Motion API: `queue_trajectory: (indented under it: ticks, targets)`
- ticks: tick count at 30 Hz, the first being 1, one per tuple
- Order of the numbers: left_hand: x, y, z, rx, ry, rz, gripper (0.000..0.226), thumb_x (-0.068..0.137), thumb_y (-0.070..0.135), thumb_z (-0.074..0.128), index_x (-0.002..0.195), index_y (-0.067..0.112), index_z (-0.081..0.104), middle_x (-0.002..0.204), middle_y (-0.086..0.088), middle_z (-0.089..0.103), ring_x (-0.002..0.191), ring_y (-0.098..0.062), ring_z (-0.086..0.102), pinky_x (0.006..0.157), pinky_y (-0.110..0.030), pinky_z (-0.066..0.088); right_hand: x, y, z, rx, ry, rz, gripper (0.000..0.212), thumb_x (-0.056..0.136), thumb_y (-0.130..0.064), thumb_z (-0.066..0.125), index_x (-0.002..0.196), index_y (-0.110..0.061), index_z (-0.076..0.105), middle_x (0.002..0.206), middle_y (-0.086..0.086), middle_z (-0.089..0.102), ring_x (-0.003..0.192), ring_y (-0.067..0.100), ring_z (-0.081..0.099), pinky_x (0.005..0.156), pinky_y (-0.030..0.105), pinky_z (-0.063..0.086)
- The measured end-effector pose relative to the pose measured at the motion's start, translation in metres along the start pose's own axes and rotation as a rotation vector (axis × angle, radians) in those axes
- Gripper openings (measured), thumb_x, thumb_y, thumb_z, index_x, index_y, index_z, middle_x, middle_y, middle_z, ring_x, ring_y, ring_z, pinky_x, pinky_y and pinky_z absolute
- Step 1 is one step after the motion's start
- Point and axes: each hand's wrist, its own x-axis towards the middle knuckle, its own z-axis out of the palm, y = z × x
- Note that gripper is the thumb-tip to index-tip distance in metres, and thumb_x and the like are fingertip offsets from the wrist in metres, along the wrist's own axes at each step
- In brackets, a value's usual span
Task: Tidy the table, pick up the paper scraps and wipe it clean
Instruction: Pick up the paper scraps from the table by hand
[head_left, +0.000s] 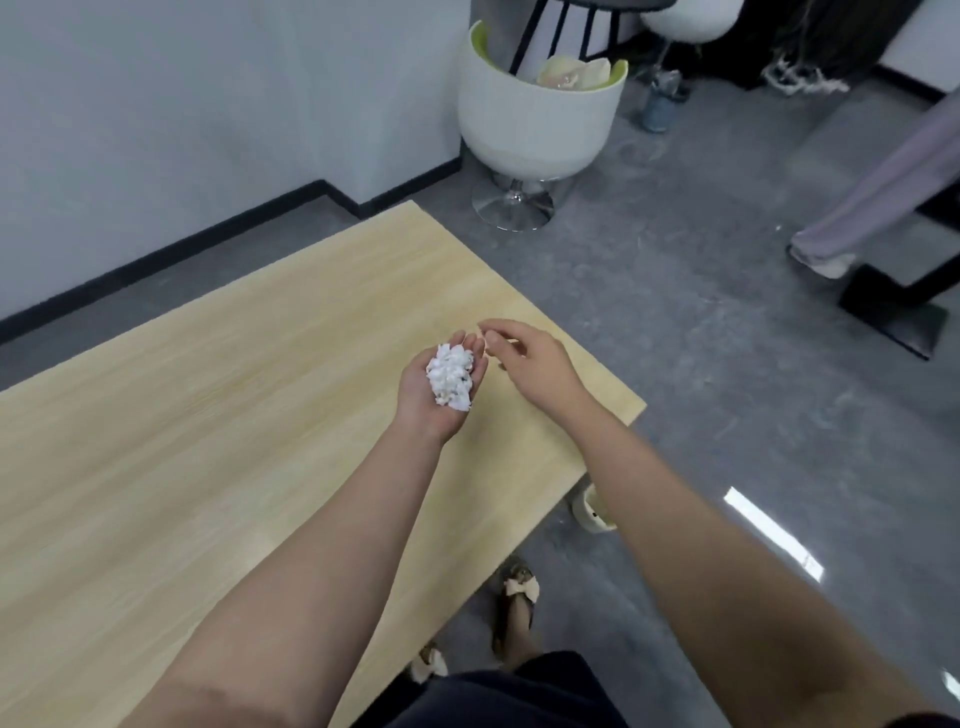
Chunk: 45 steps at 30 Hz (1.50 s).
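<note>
At frame centre the left hand (434, 392) lay palm-up, cupped loosely around the paper scraps (450, 382) above the table (218, 395), while the right hand (524, 361), just right of them (fingers relaxed, empty), was the nearer free hand.

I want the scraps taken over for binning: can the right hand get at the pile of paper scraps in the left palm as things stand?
Probably yes. The right hand hovers open beside the upturned left hand, and the paper scraps lie uncovered, nothing between.
</note>
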Motion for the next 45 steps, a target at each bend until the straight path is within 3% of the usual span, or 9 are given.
queue_trajectory:
  ticks: [5, 9, 14, 16, 21, 25, 29, 35, 45]
  targets:
    - [0.006, -0.054, 0.012, 0.106, -0.009, -0.117, 0.040, 0.100, 0.016, 0.028, 0.129, 0.001, 0.051, 0.142, -0.010, 0.046, 0.132, -0.023, 0.043, 0.102, -0.032, 0.037, -0.039, 0.034, -0.047, -0.046, 0.134, 0.069, 0.027, 0.096, -0.028, 0.050, 0.119, -0.021, 0.063, 0.120, -0.007, 0.063, 0.098, 0.005, 0.056, 0.075, -0.003, 0.035]
    - [0.014, -0.106, 0.022, 0.182, -0.031, -0.232, 0.036, 0.100, 0.019, 0.029, 0.105, 0.002, 0.060, 0.133, -0.008, 0.054, 0.132, -0.020, 0.044, 0.103, -0.030, 0.037, -0.068, 0.067, -0.090, 0.011, 0.228, 0.164, 0.027, 0.096, -0.027, 0.049, 0.119, -0.018, 0.063, 0.119, -0.003, 0.064, 0.098, 0.006, 0.055, 0.084, 0.015, 0.038]
    - [0.034, -0.178, 0.028, 0.239, -0.035, -0.347, 0.032, 0.099, 0.019, 0.034, 0.099, 0.003, 0.062, 0.096, -0.011, 0.068, 0.107, -0.021, 0.057, 0.107, -0.031, 0.036, -0.107, 0.116, -0.144, 0.021, 0.313, 0.247, 0.027, 0.097, -0.022, 0.050, 0.119, -0.014, 0.063, 0.114, -0.004, 0.063, 0.097, 0.004, 0.053, 0.074, -0.001, 0.036]
    - [0.041, -0.209, 0.030, 0.246, -0.023, -0.373, 0.032, 0.099, 0.018, 0.035, 0.096, 0.004, 0.063, 0.091, -0.011, 0.069, 0.120, -0.021, 0.053, 0.105, -0.032, 0.038, -0.119, 0.137, -0.164, 0.027, 0.331, 0.278, 0.027, 0.096, -0.022, 0.051, 0.119, -0.014, 0.063, 0.117, -0.001, 0.064, 0.098, 0.004, 0.054, 0.073, 0.002, 0.037]
    - [0.062, -0.283, 0.037, 0.288, -0.006, -0.389, 0.032, 0.100, 0.018, 0.033, 0.096, 0.003, 0.061, 0.138, -0.008, 0.051, 0.133, -0.020, 0.042, 0.101, -0.032, 0.038, -0.141, 0.192, -0.211, 0.042, 0.327, 0.357, 0.028, 0.097, -0.022, 0.050, 0.120, -0.013, 0.062, 0.121, 0.003, 0.063, 0.101, 0.006, 0.055, 0.085, 0.011, 0.036]
    - [0.089, -0.329, 0.035, 0.344, 0.032, -0.391, 0.034, 0.100, 0.019, 0.031, 0.102, 0.004, 0.062, 0.141, -0.009, 0.048, 0.132, -0.020, 0.044, 0.101, -0.031, 0.039, -0.149, 0.240, -0.230, 0.033, 0.334, 0.425, 0.028, 0.097, -0.025, 0.050, 0.120, -0.016, 0.063, 0.117, 0.003, 0.066, 0.106, 0.015, 0.060, 0.091, 0.021, 0.043]
    - [0.124, -0.353, 0.020, 0.365, 0.054, -0.380, 0.040, 0.100, 0.018, 0.031, 0.131, 0.003, 0.050, 0.138, -0.010, 0.050, 0.131, -0.022, 0.044, 0.103, -0.032, 0.038, -0.146, 0.284, -0.230, 0.020, 0.358, 0.486, 0.028, 0.097, -0.028, 0.049, 0.120, -0.019, 0.063, 0.115, 0.003, 0.067, 0.104, 0.014, 0.061, 0.090, 0.023, 0.044]
    - [0.207, -0.385, -0.044, 0.427, 0.154, -0.385, 0.032, 0.099, 0.017, 0.032, 0.099, 0.004, 0.061, 0.100, -0.010, 0.064, 0.100, -0.022, 0.060, 0.099, -0.032, 0.042, -0.121, 0.382, -0.207, 0.025, 0.359, 0.548, 0.027, 0.096, -0.024, 0.050, 0.119, -0.015, 0.064, 0.117, 0.003, 0.067, 0.105, 0.016, 0.062, 0.081, 0.010, 0.034]
    - [0.351, -0.435, -0.188, 0.469, 0.205, -0.404, 0.033, 0.098, 0.017, 0.032, 0.096, 0.003, 0.061, 0.098, -0.010, 0.063, 0.090, -0.020, 0.060, 0.103, -0.031, 0.039, -0.079, 0.561, -0.135, 0.069, 0.384, 0.608, 0.029, 0.097, -0.023, 0.047, 0.120, -0.015, 0.063, 0.119, 0.004, 0.066, 0.106, 0.017, 0.060, 0.089, 0.017, 0.038]
